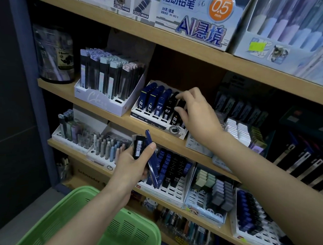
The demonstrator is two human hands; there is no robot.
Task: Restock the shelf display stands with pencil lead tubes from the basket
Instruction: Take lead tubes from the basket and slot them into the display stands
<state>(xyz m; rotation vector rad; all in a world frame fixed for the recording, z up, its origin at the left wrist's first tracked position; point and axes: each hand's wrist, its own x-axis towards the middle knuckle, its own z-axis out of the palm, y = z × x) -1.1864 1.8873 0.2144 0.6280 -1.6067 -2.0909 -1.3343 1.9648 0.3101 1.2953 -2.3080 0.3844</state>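
Right hand: the right hand (196, 112) reaches up to the middle shelf, its thumb and curled fingers pinching the top of a black pencil lead tube (175, 118).
Held tube: it stands at the right end of the front row in the white slotted cardboard display stand (158, 126). The fingers cover its upper end, so it seems to sit in its slot, though that is not certain.
Stand contents: three navy blue lead tubes (152, 101) and one more black tube (169, 104) lean back side by side, just left of the pinched one.
Left hand: the left hand (129, 163) is lower and nearer, with its fingers curled round a small bundle and its thumb pressed across the front.
Bundle: a short black tube with a white barcode label (139, 148) lies beside a long navy blue tube (153, 160), which juts out above and below the hand.
Basket: a green slotted plastic basket (124, 236) sits at the bottom of the view, under the left forearm.
Shelf: the light wooden shelf board (57, 85) carries the display stand.
Below: on the next shelf down, behind the left hand, another white stand holding blue and black tubes (171, 169).
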